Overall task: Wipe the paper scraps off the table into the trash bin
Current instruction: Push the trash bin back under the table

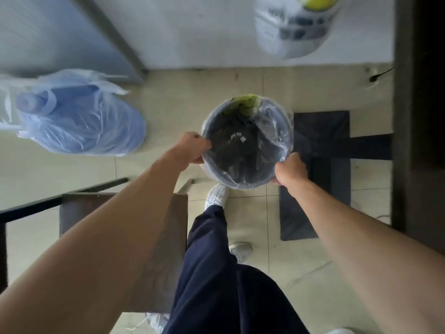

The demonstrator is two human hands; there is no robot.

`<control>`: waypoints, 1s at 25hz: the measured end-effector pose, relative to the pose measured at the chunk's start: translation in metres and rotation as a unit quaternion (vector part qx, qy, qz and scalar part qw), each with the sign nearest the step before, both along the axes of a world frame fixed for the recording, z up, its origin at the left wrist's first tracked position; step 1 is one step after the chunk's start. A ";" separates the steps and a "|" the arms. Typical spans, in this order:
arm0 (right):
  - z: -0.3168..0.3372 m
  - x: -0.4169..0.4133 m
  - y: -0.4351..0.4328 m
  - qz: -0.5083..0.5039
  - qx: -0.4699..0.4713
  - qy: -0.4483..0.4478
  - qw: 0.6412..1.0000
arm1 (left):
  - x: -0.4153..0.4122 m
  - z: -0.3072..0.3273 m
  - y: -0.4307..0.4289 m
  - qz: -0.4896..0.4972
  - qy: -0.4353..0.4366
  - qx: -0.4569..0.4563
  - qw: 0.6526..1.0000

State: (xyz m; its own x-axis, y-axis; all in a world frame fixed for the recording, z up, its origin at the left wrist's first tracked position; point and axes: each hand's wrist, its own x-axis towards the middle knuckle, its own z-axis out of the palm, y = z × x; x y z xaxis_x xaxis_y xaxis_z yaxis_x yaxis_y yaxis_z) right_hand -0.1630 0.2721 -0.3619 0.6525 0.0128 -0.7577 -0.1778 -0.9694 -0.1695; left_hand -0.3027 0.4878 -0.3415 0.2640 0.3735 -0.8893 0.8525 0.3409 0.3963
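The round dark plastic trash bin (pixel 248 143) wears a glossy, crinkled clear plastic liner. A large blue water bottle (pixel 79 121) sits under thin wrinkled plastic film. The pale floor tiles (pixel 180 97) look smooth and faintly shiny.

An office or workroom corner, it seems: pale tiled floor (pixel 284 256), grey partition panel (pixel 60 32) against a white wall, blue water-cooler bottle wrapped in clear plastic (pixel 79 121), dark-framed brown table (pixel 120 213)

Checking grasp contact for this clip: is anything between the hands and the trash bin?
Nothing visible. The left hand and right hand both grip the rim of the trash bin directly, over its clear liner.
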 end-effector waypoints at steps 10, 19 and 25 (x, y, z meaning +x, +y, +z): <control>-0.191 0.008 0.006 -0.124 -0.008 0.020 0.992 | 0.021 -0.197 0.002 -0.052 0.046 0.051 0.996; -0.276 0.022 -0.002 -0.066 -0.041 -0.013 0.997 | 0.036 -0.275 -0.005 -0.036 0.061 0.024 0.997; -0.260 0.019 0.000 -0.030 -0.068 -0.005 0.997 | 0.036 -0.269 -0.014 -0.074 0.068 0.050 0.994</control>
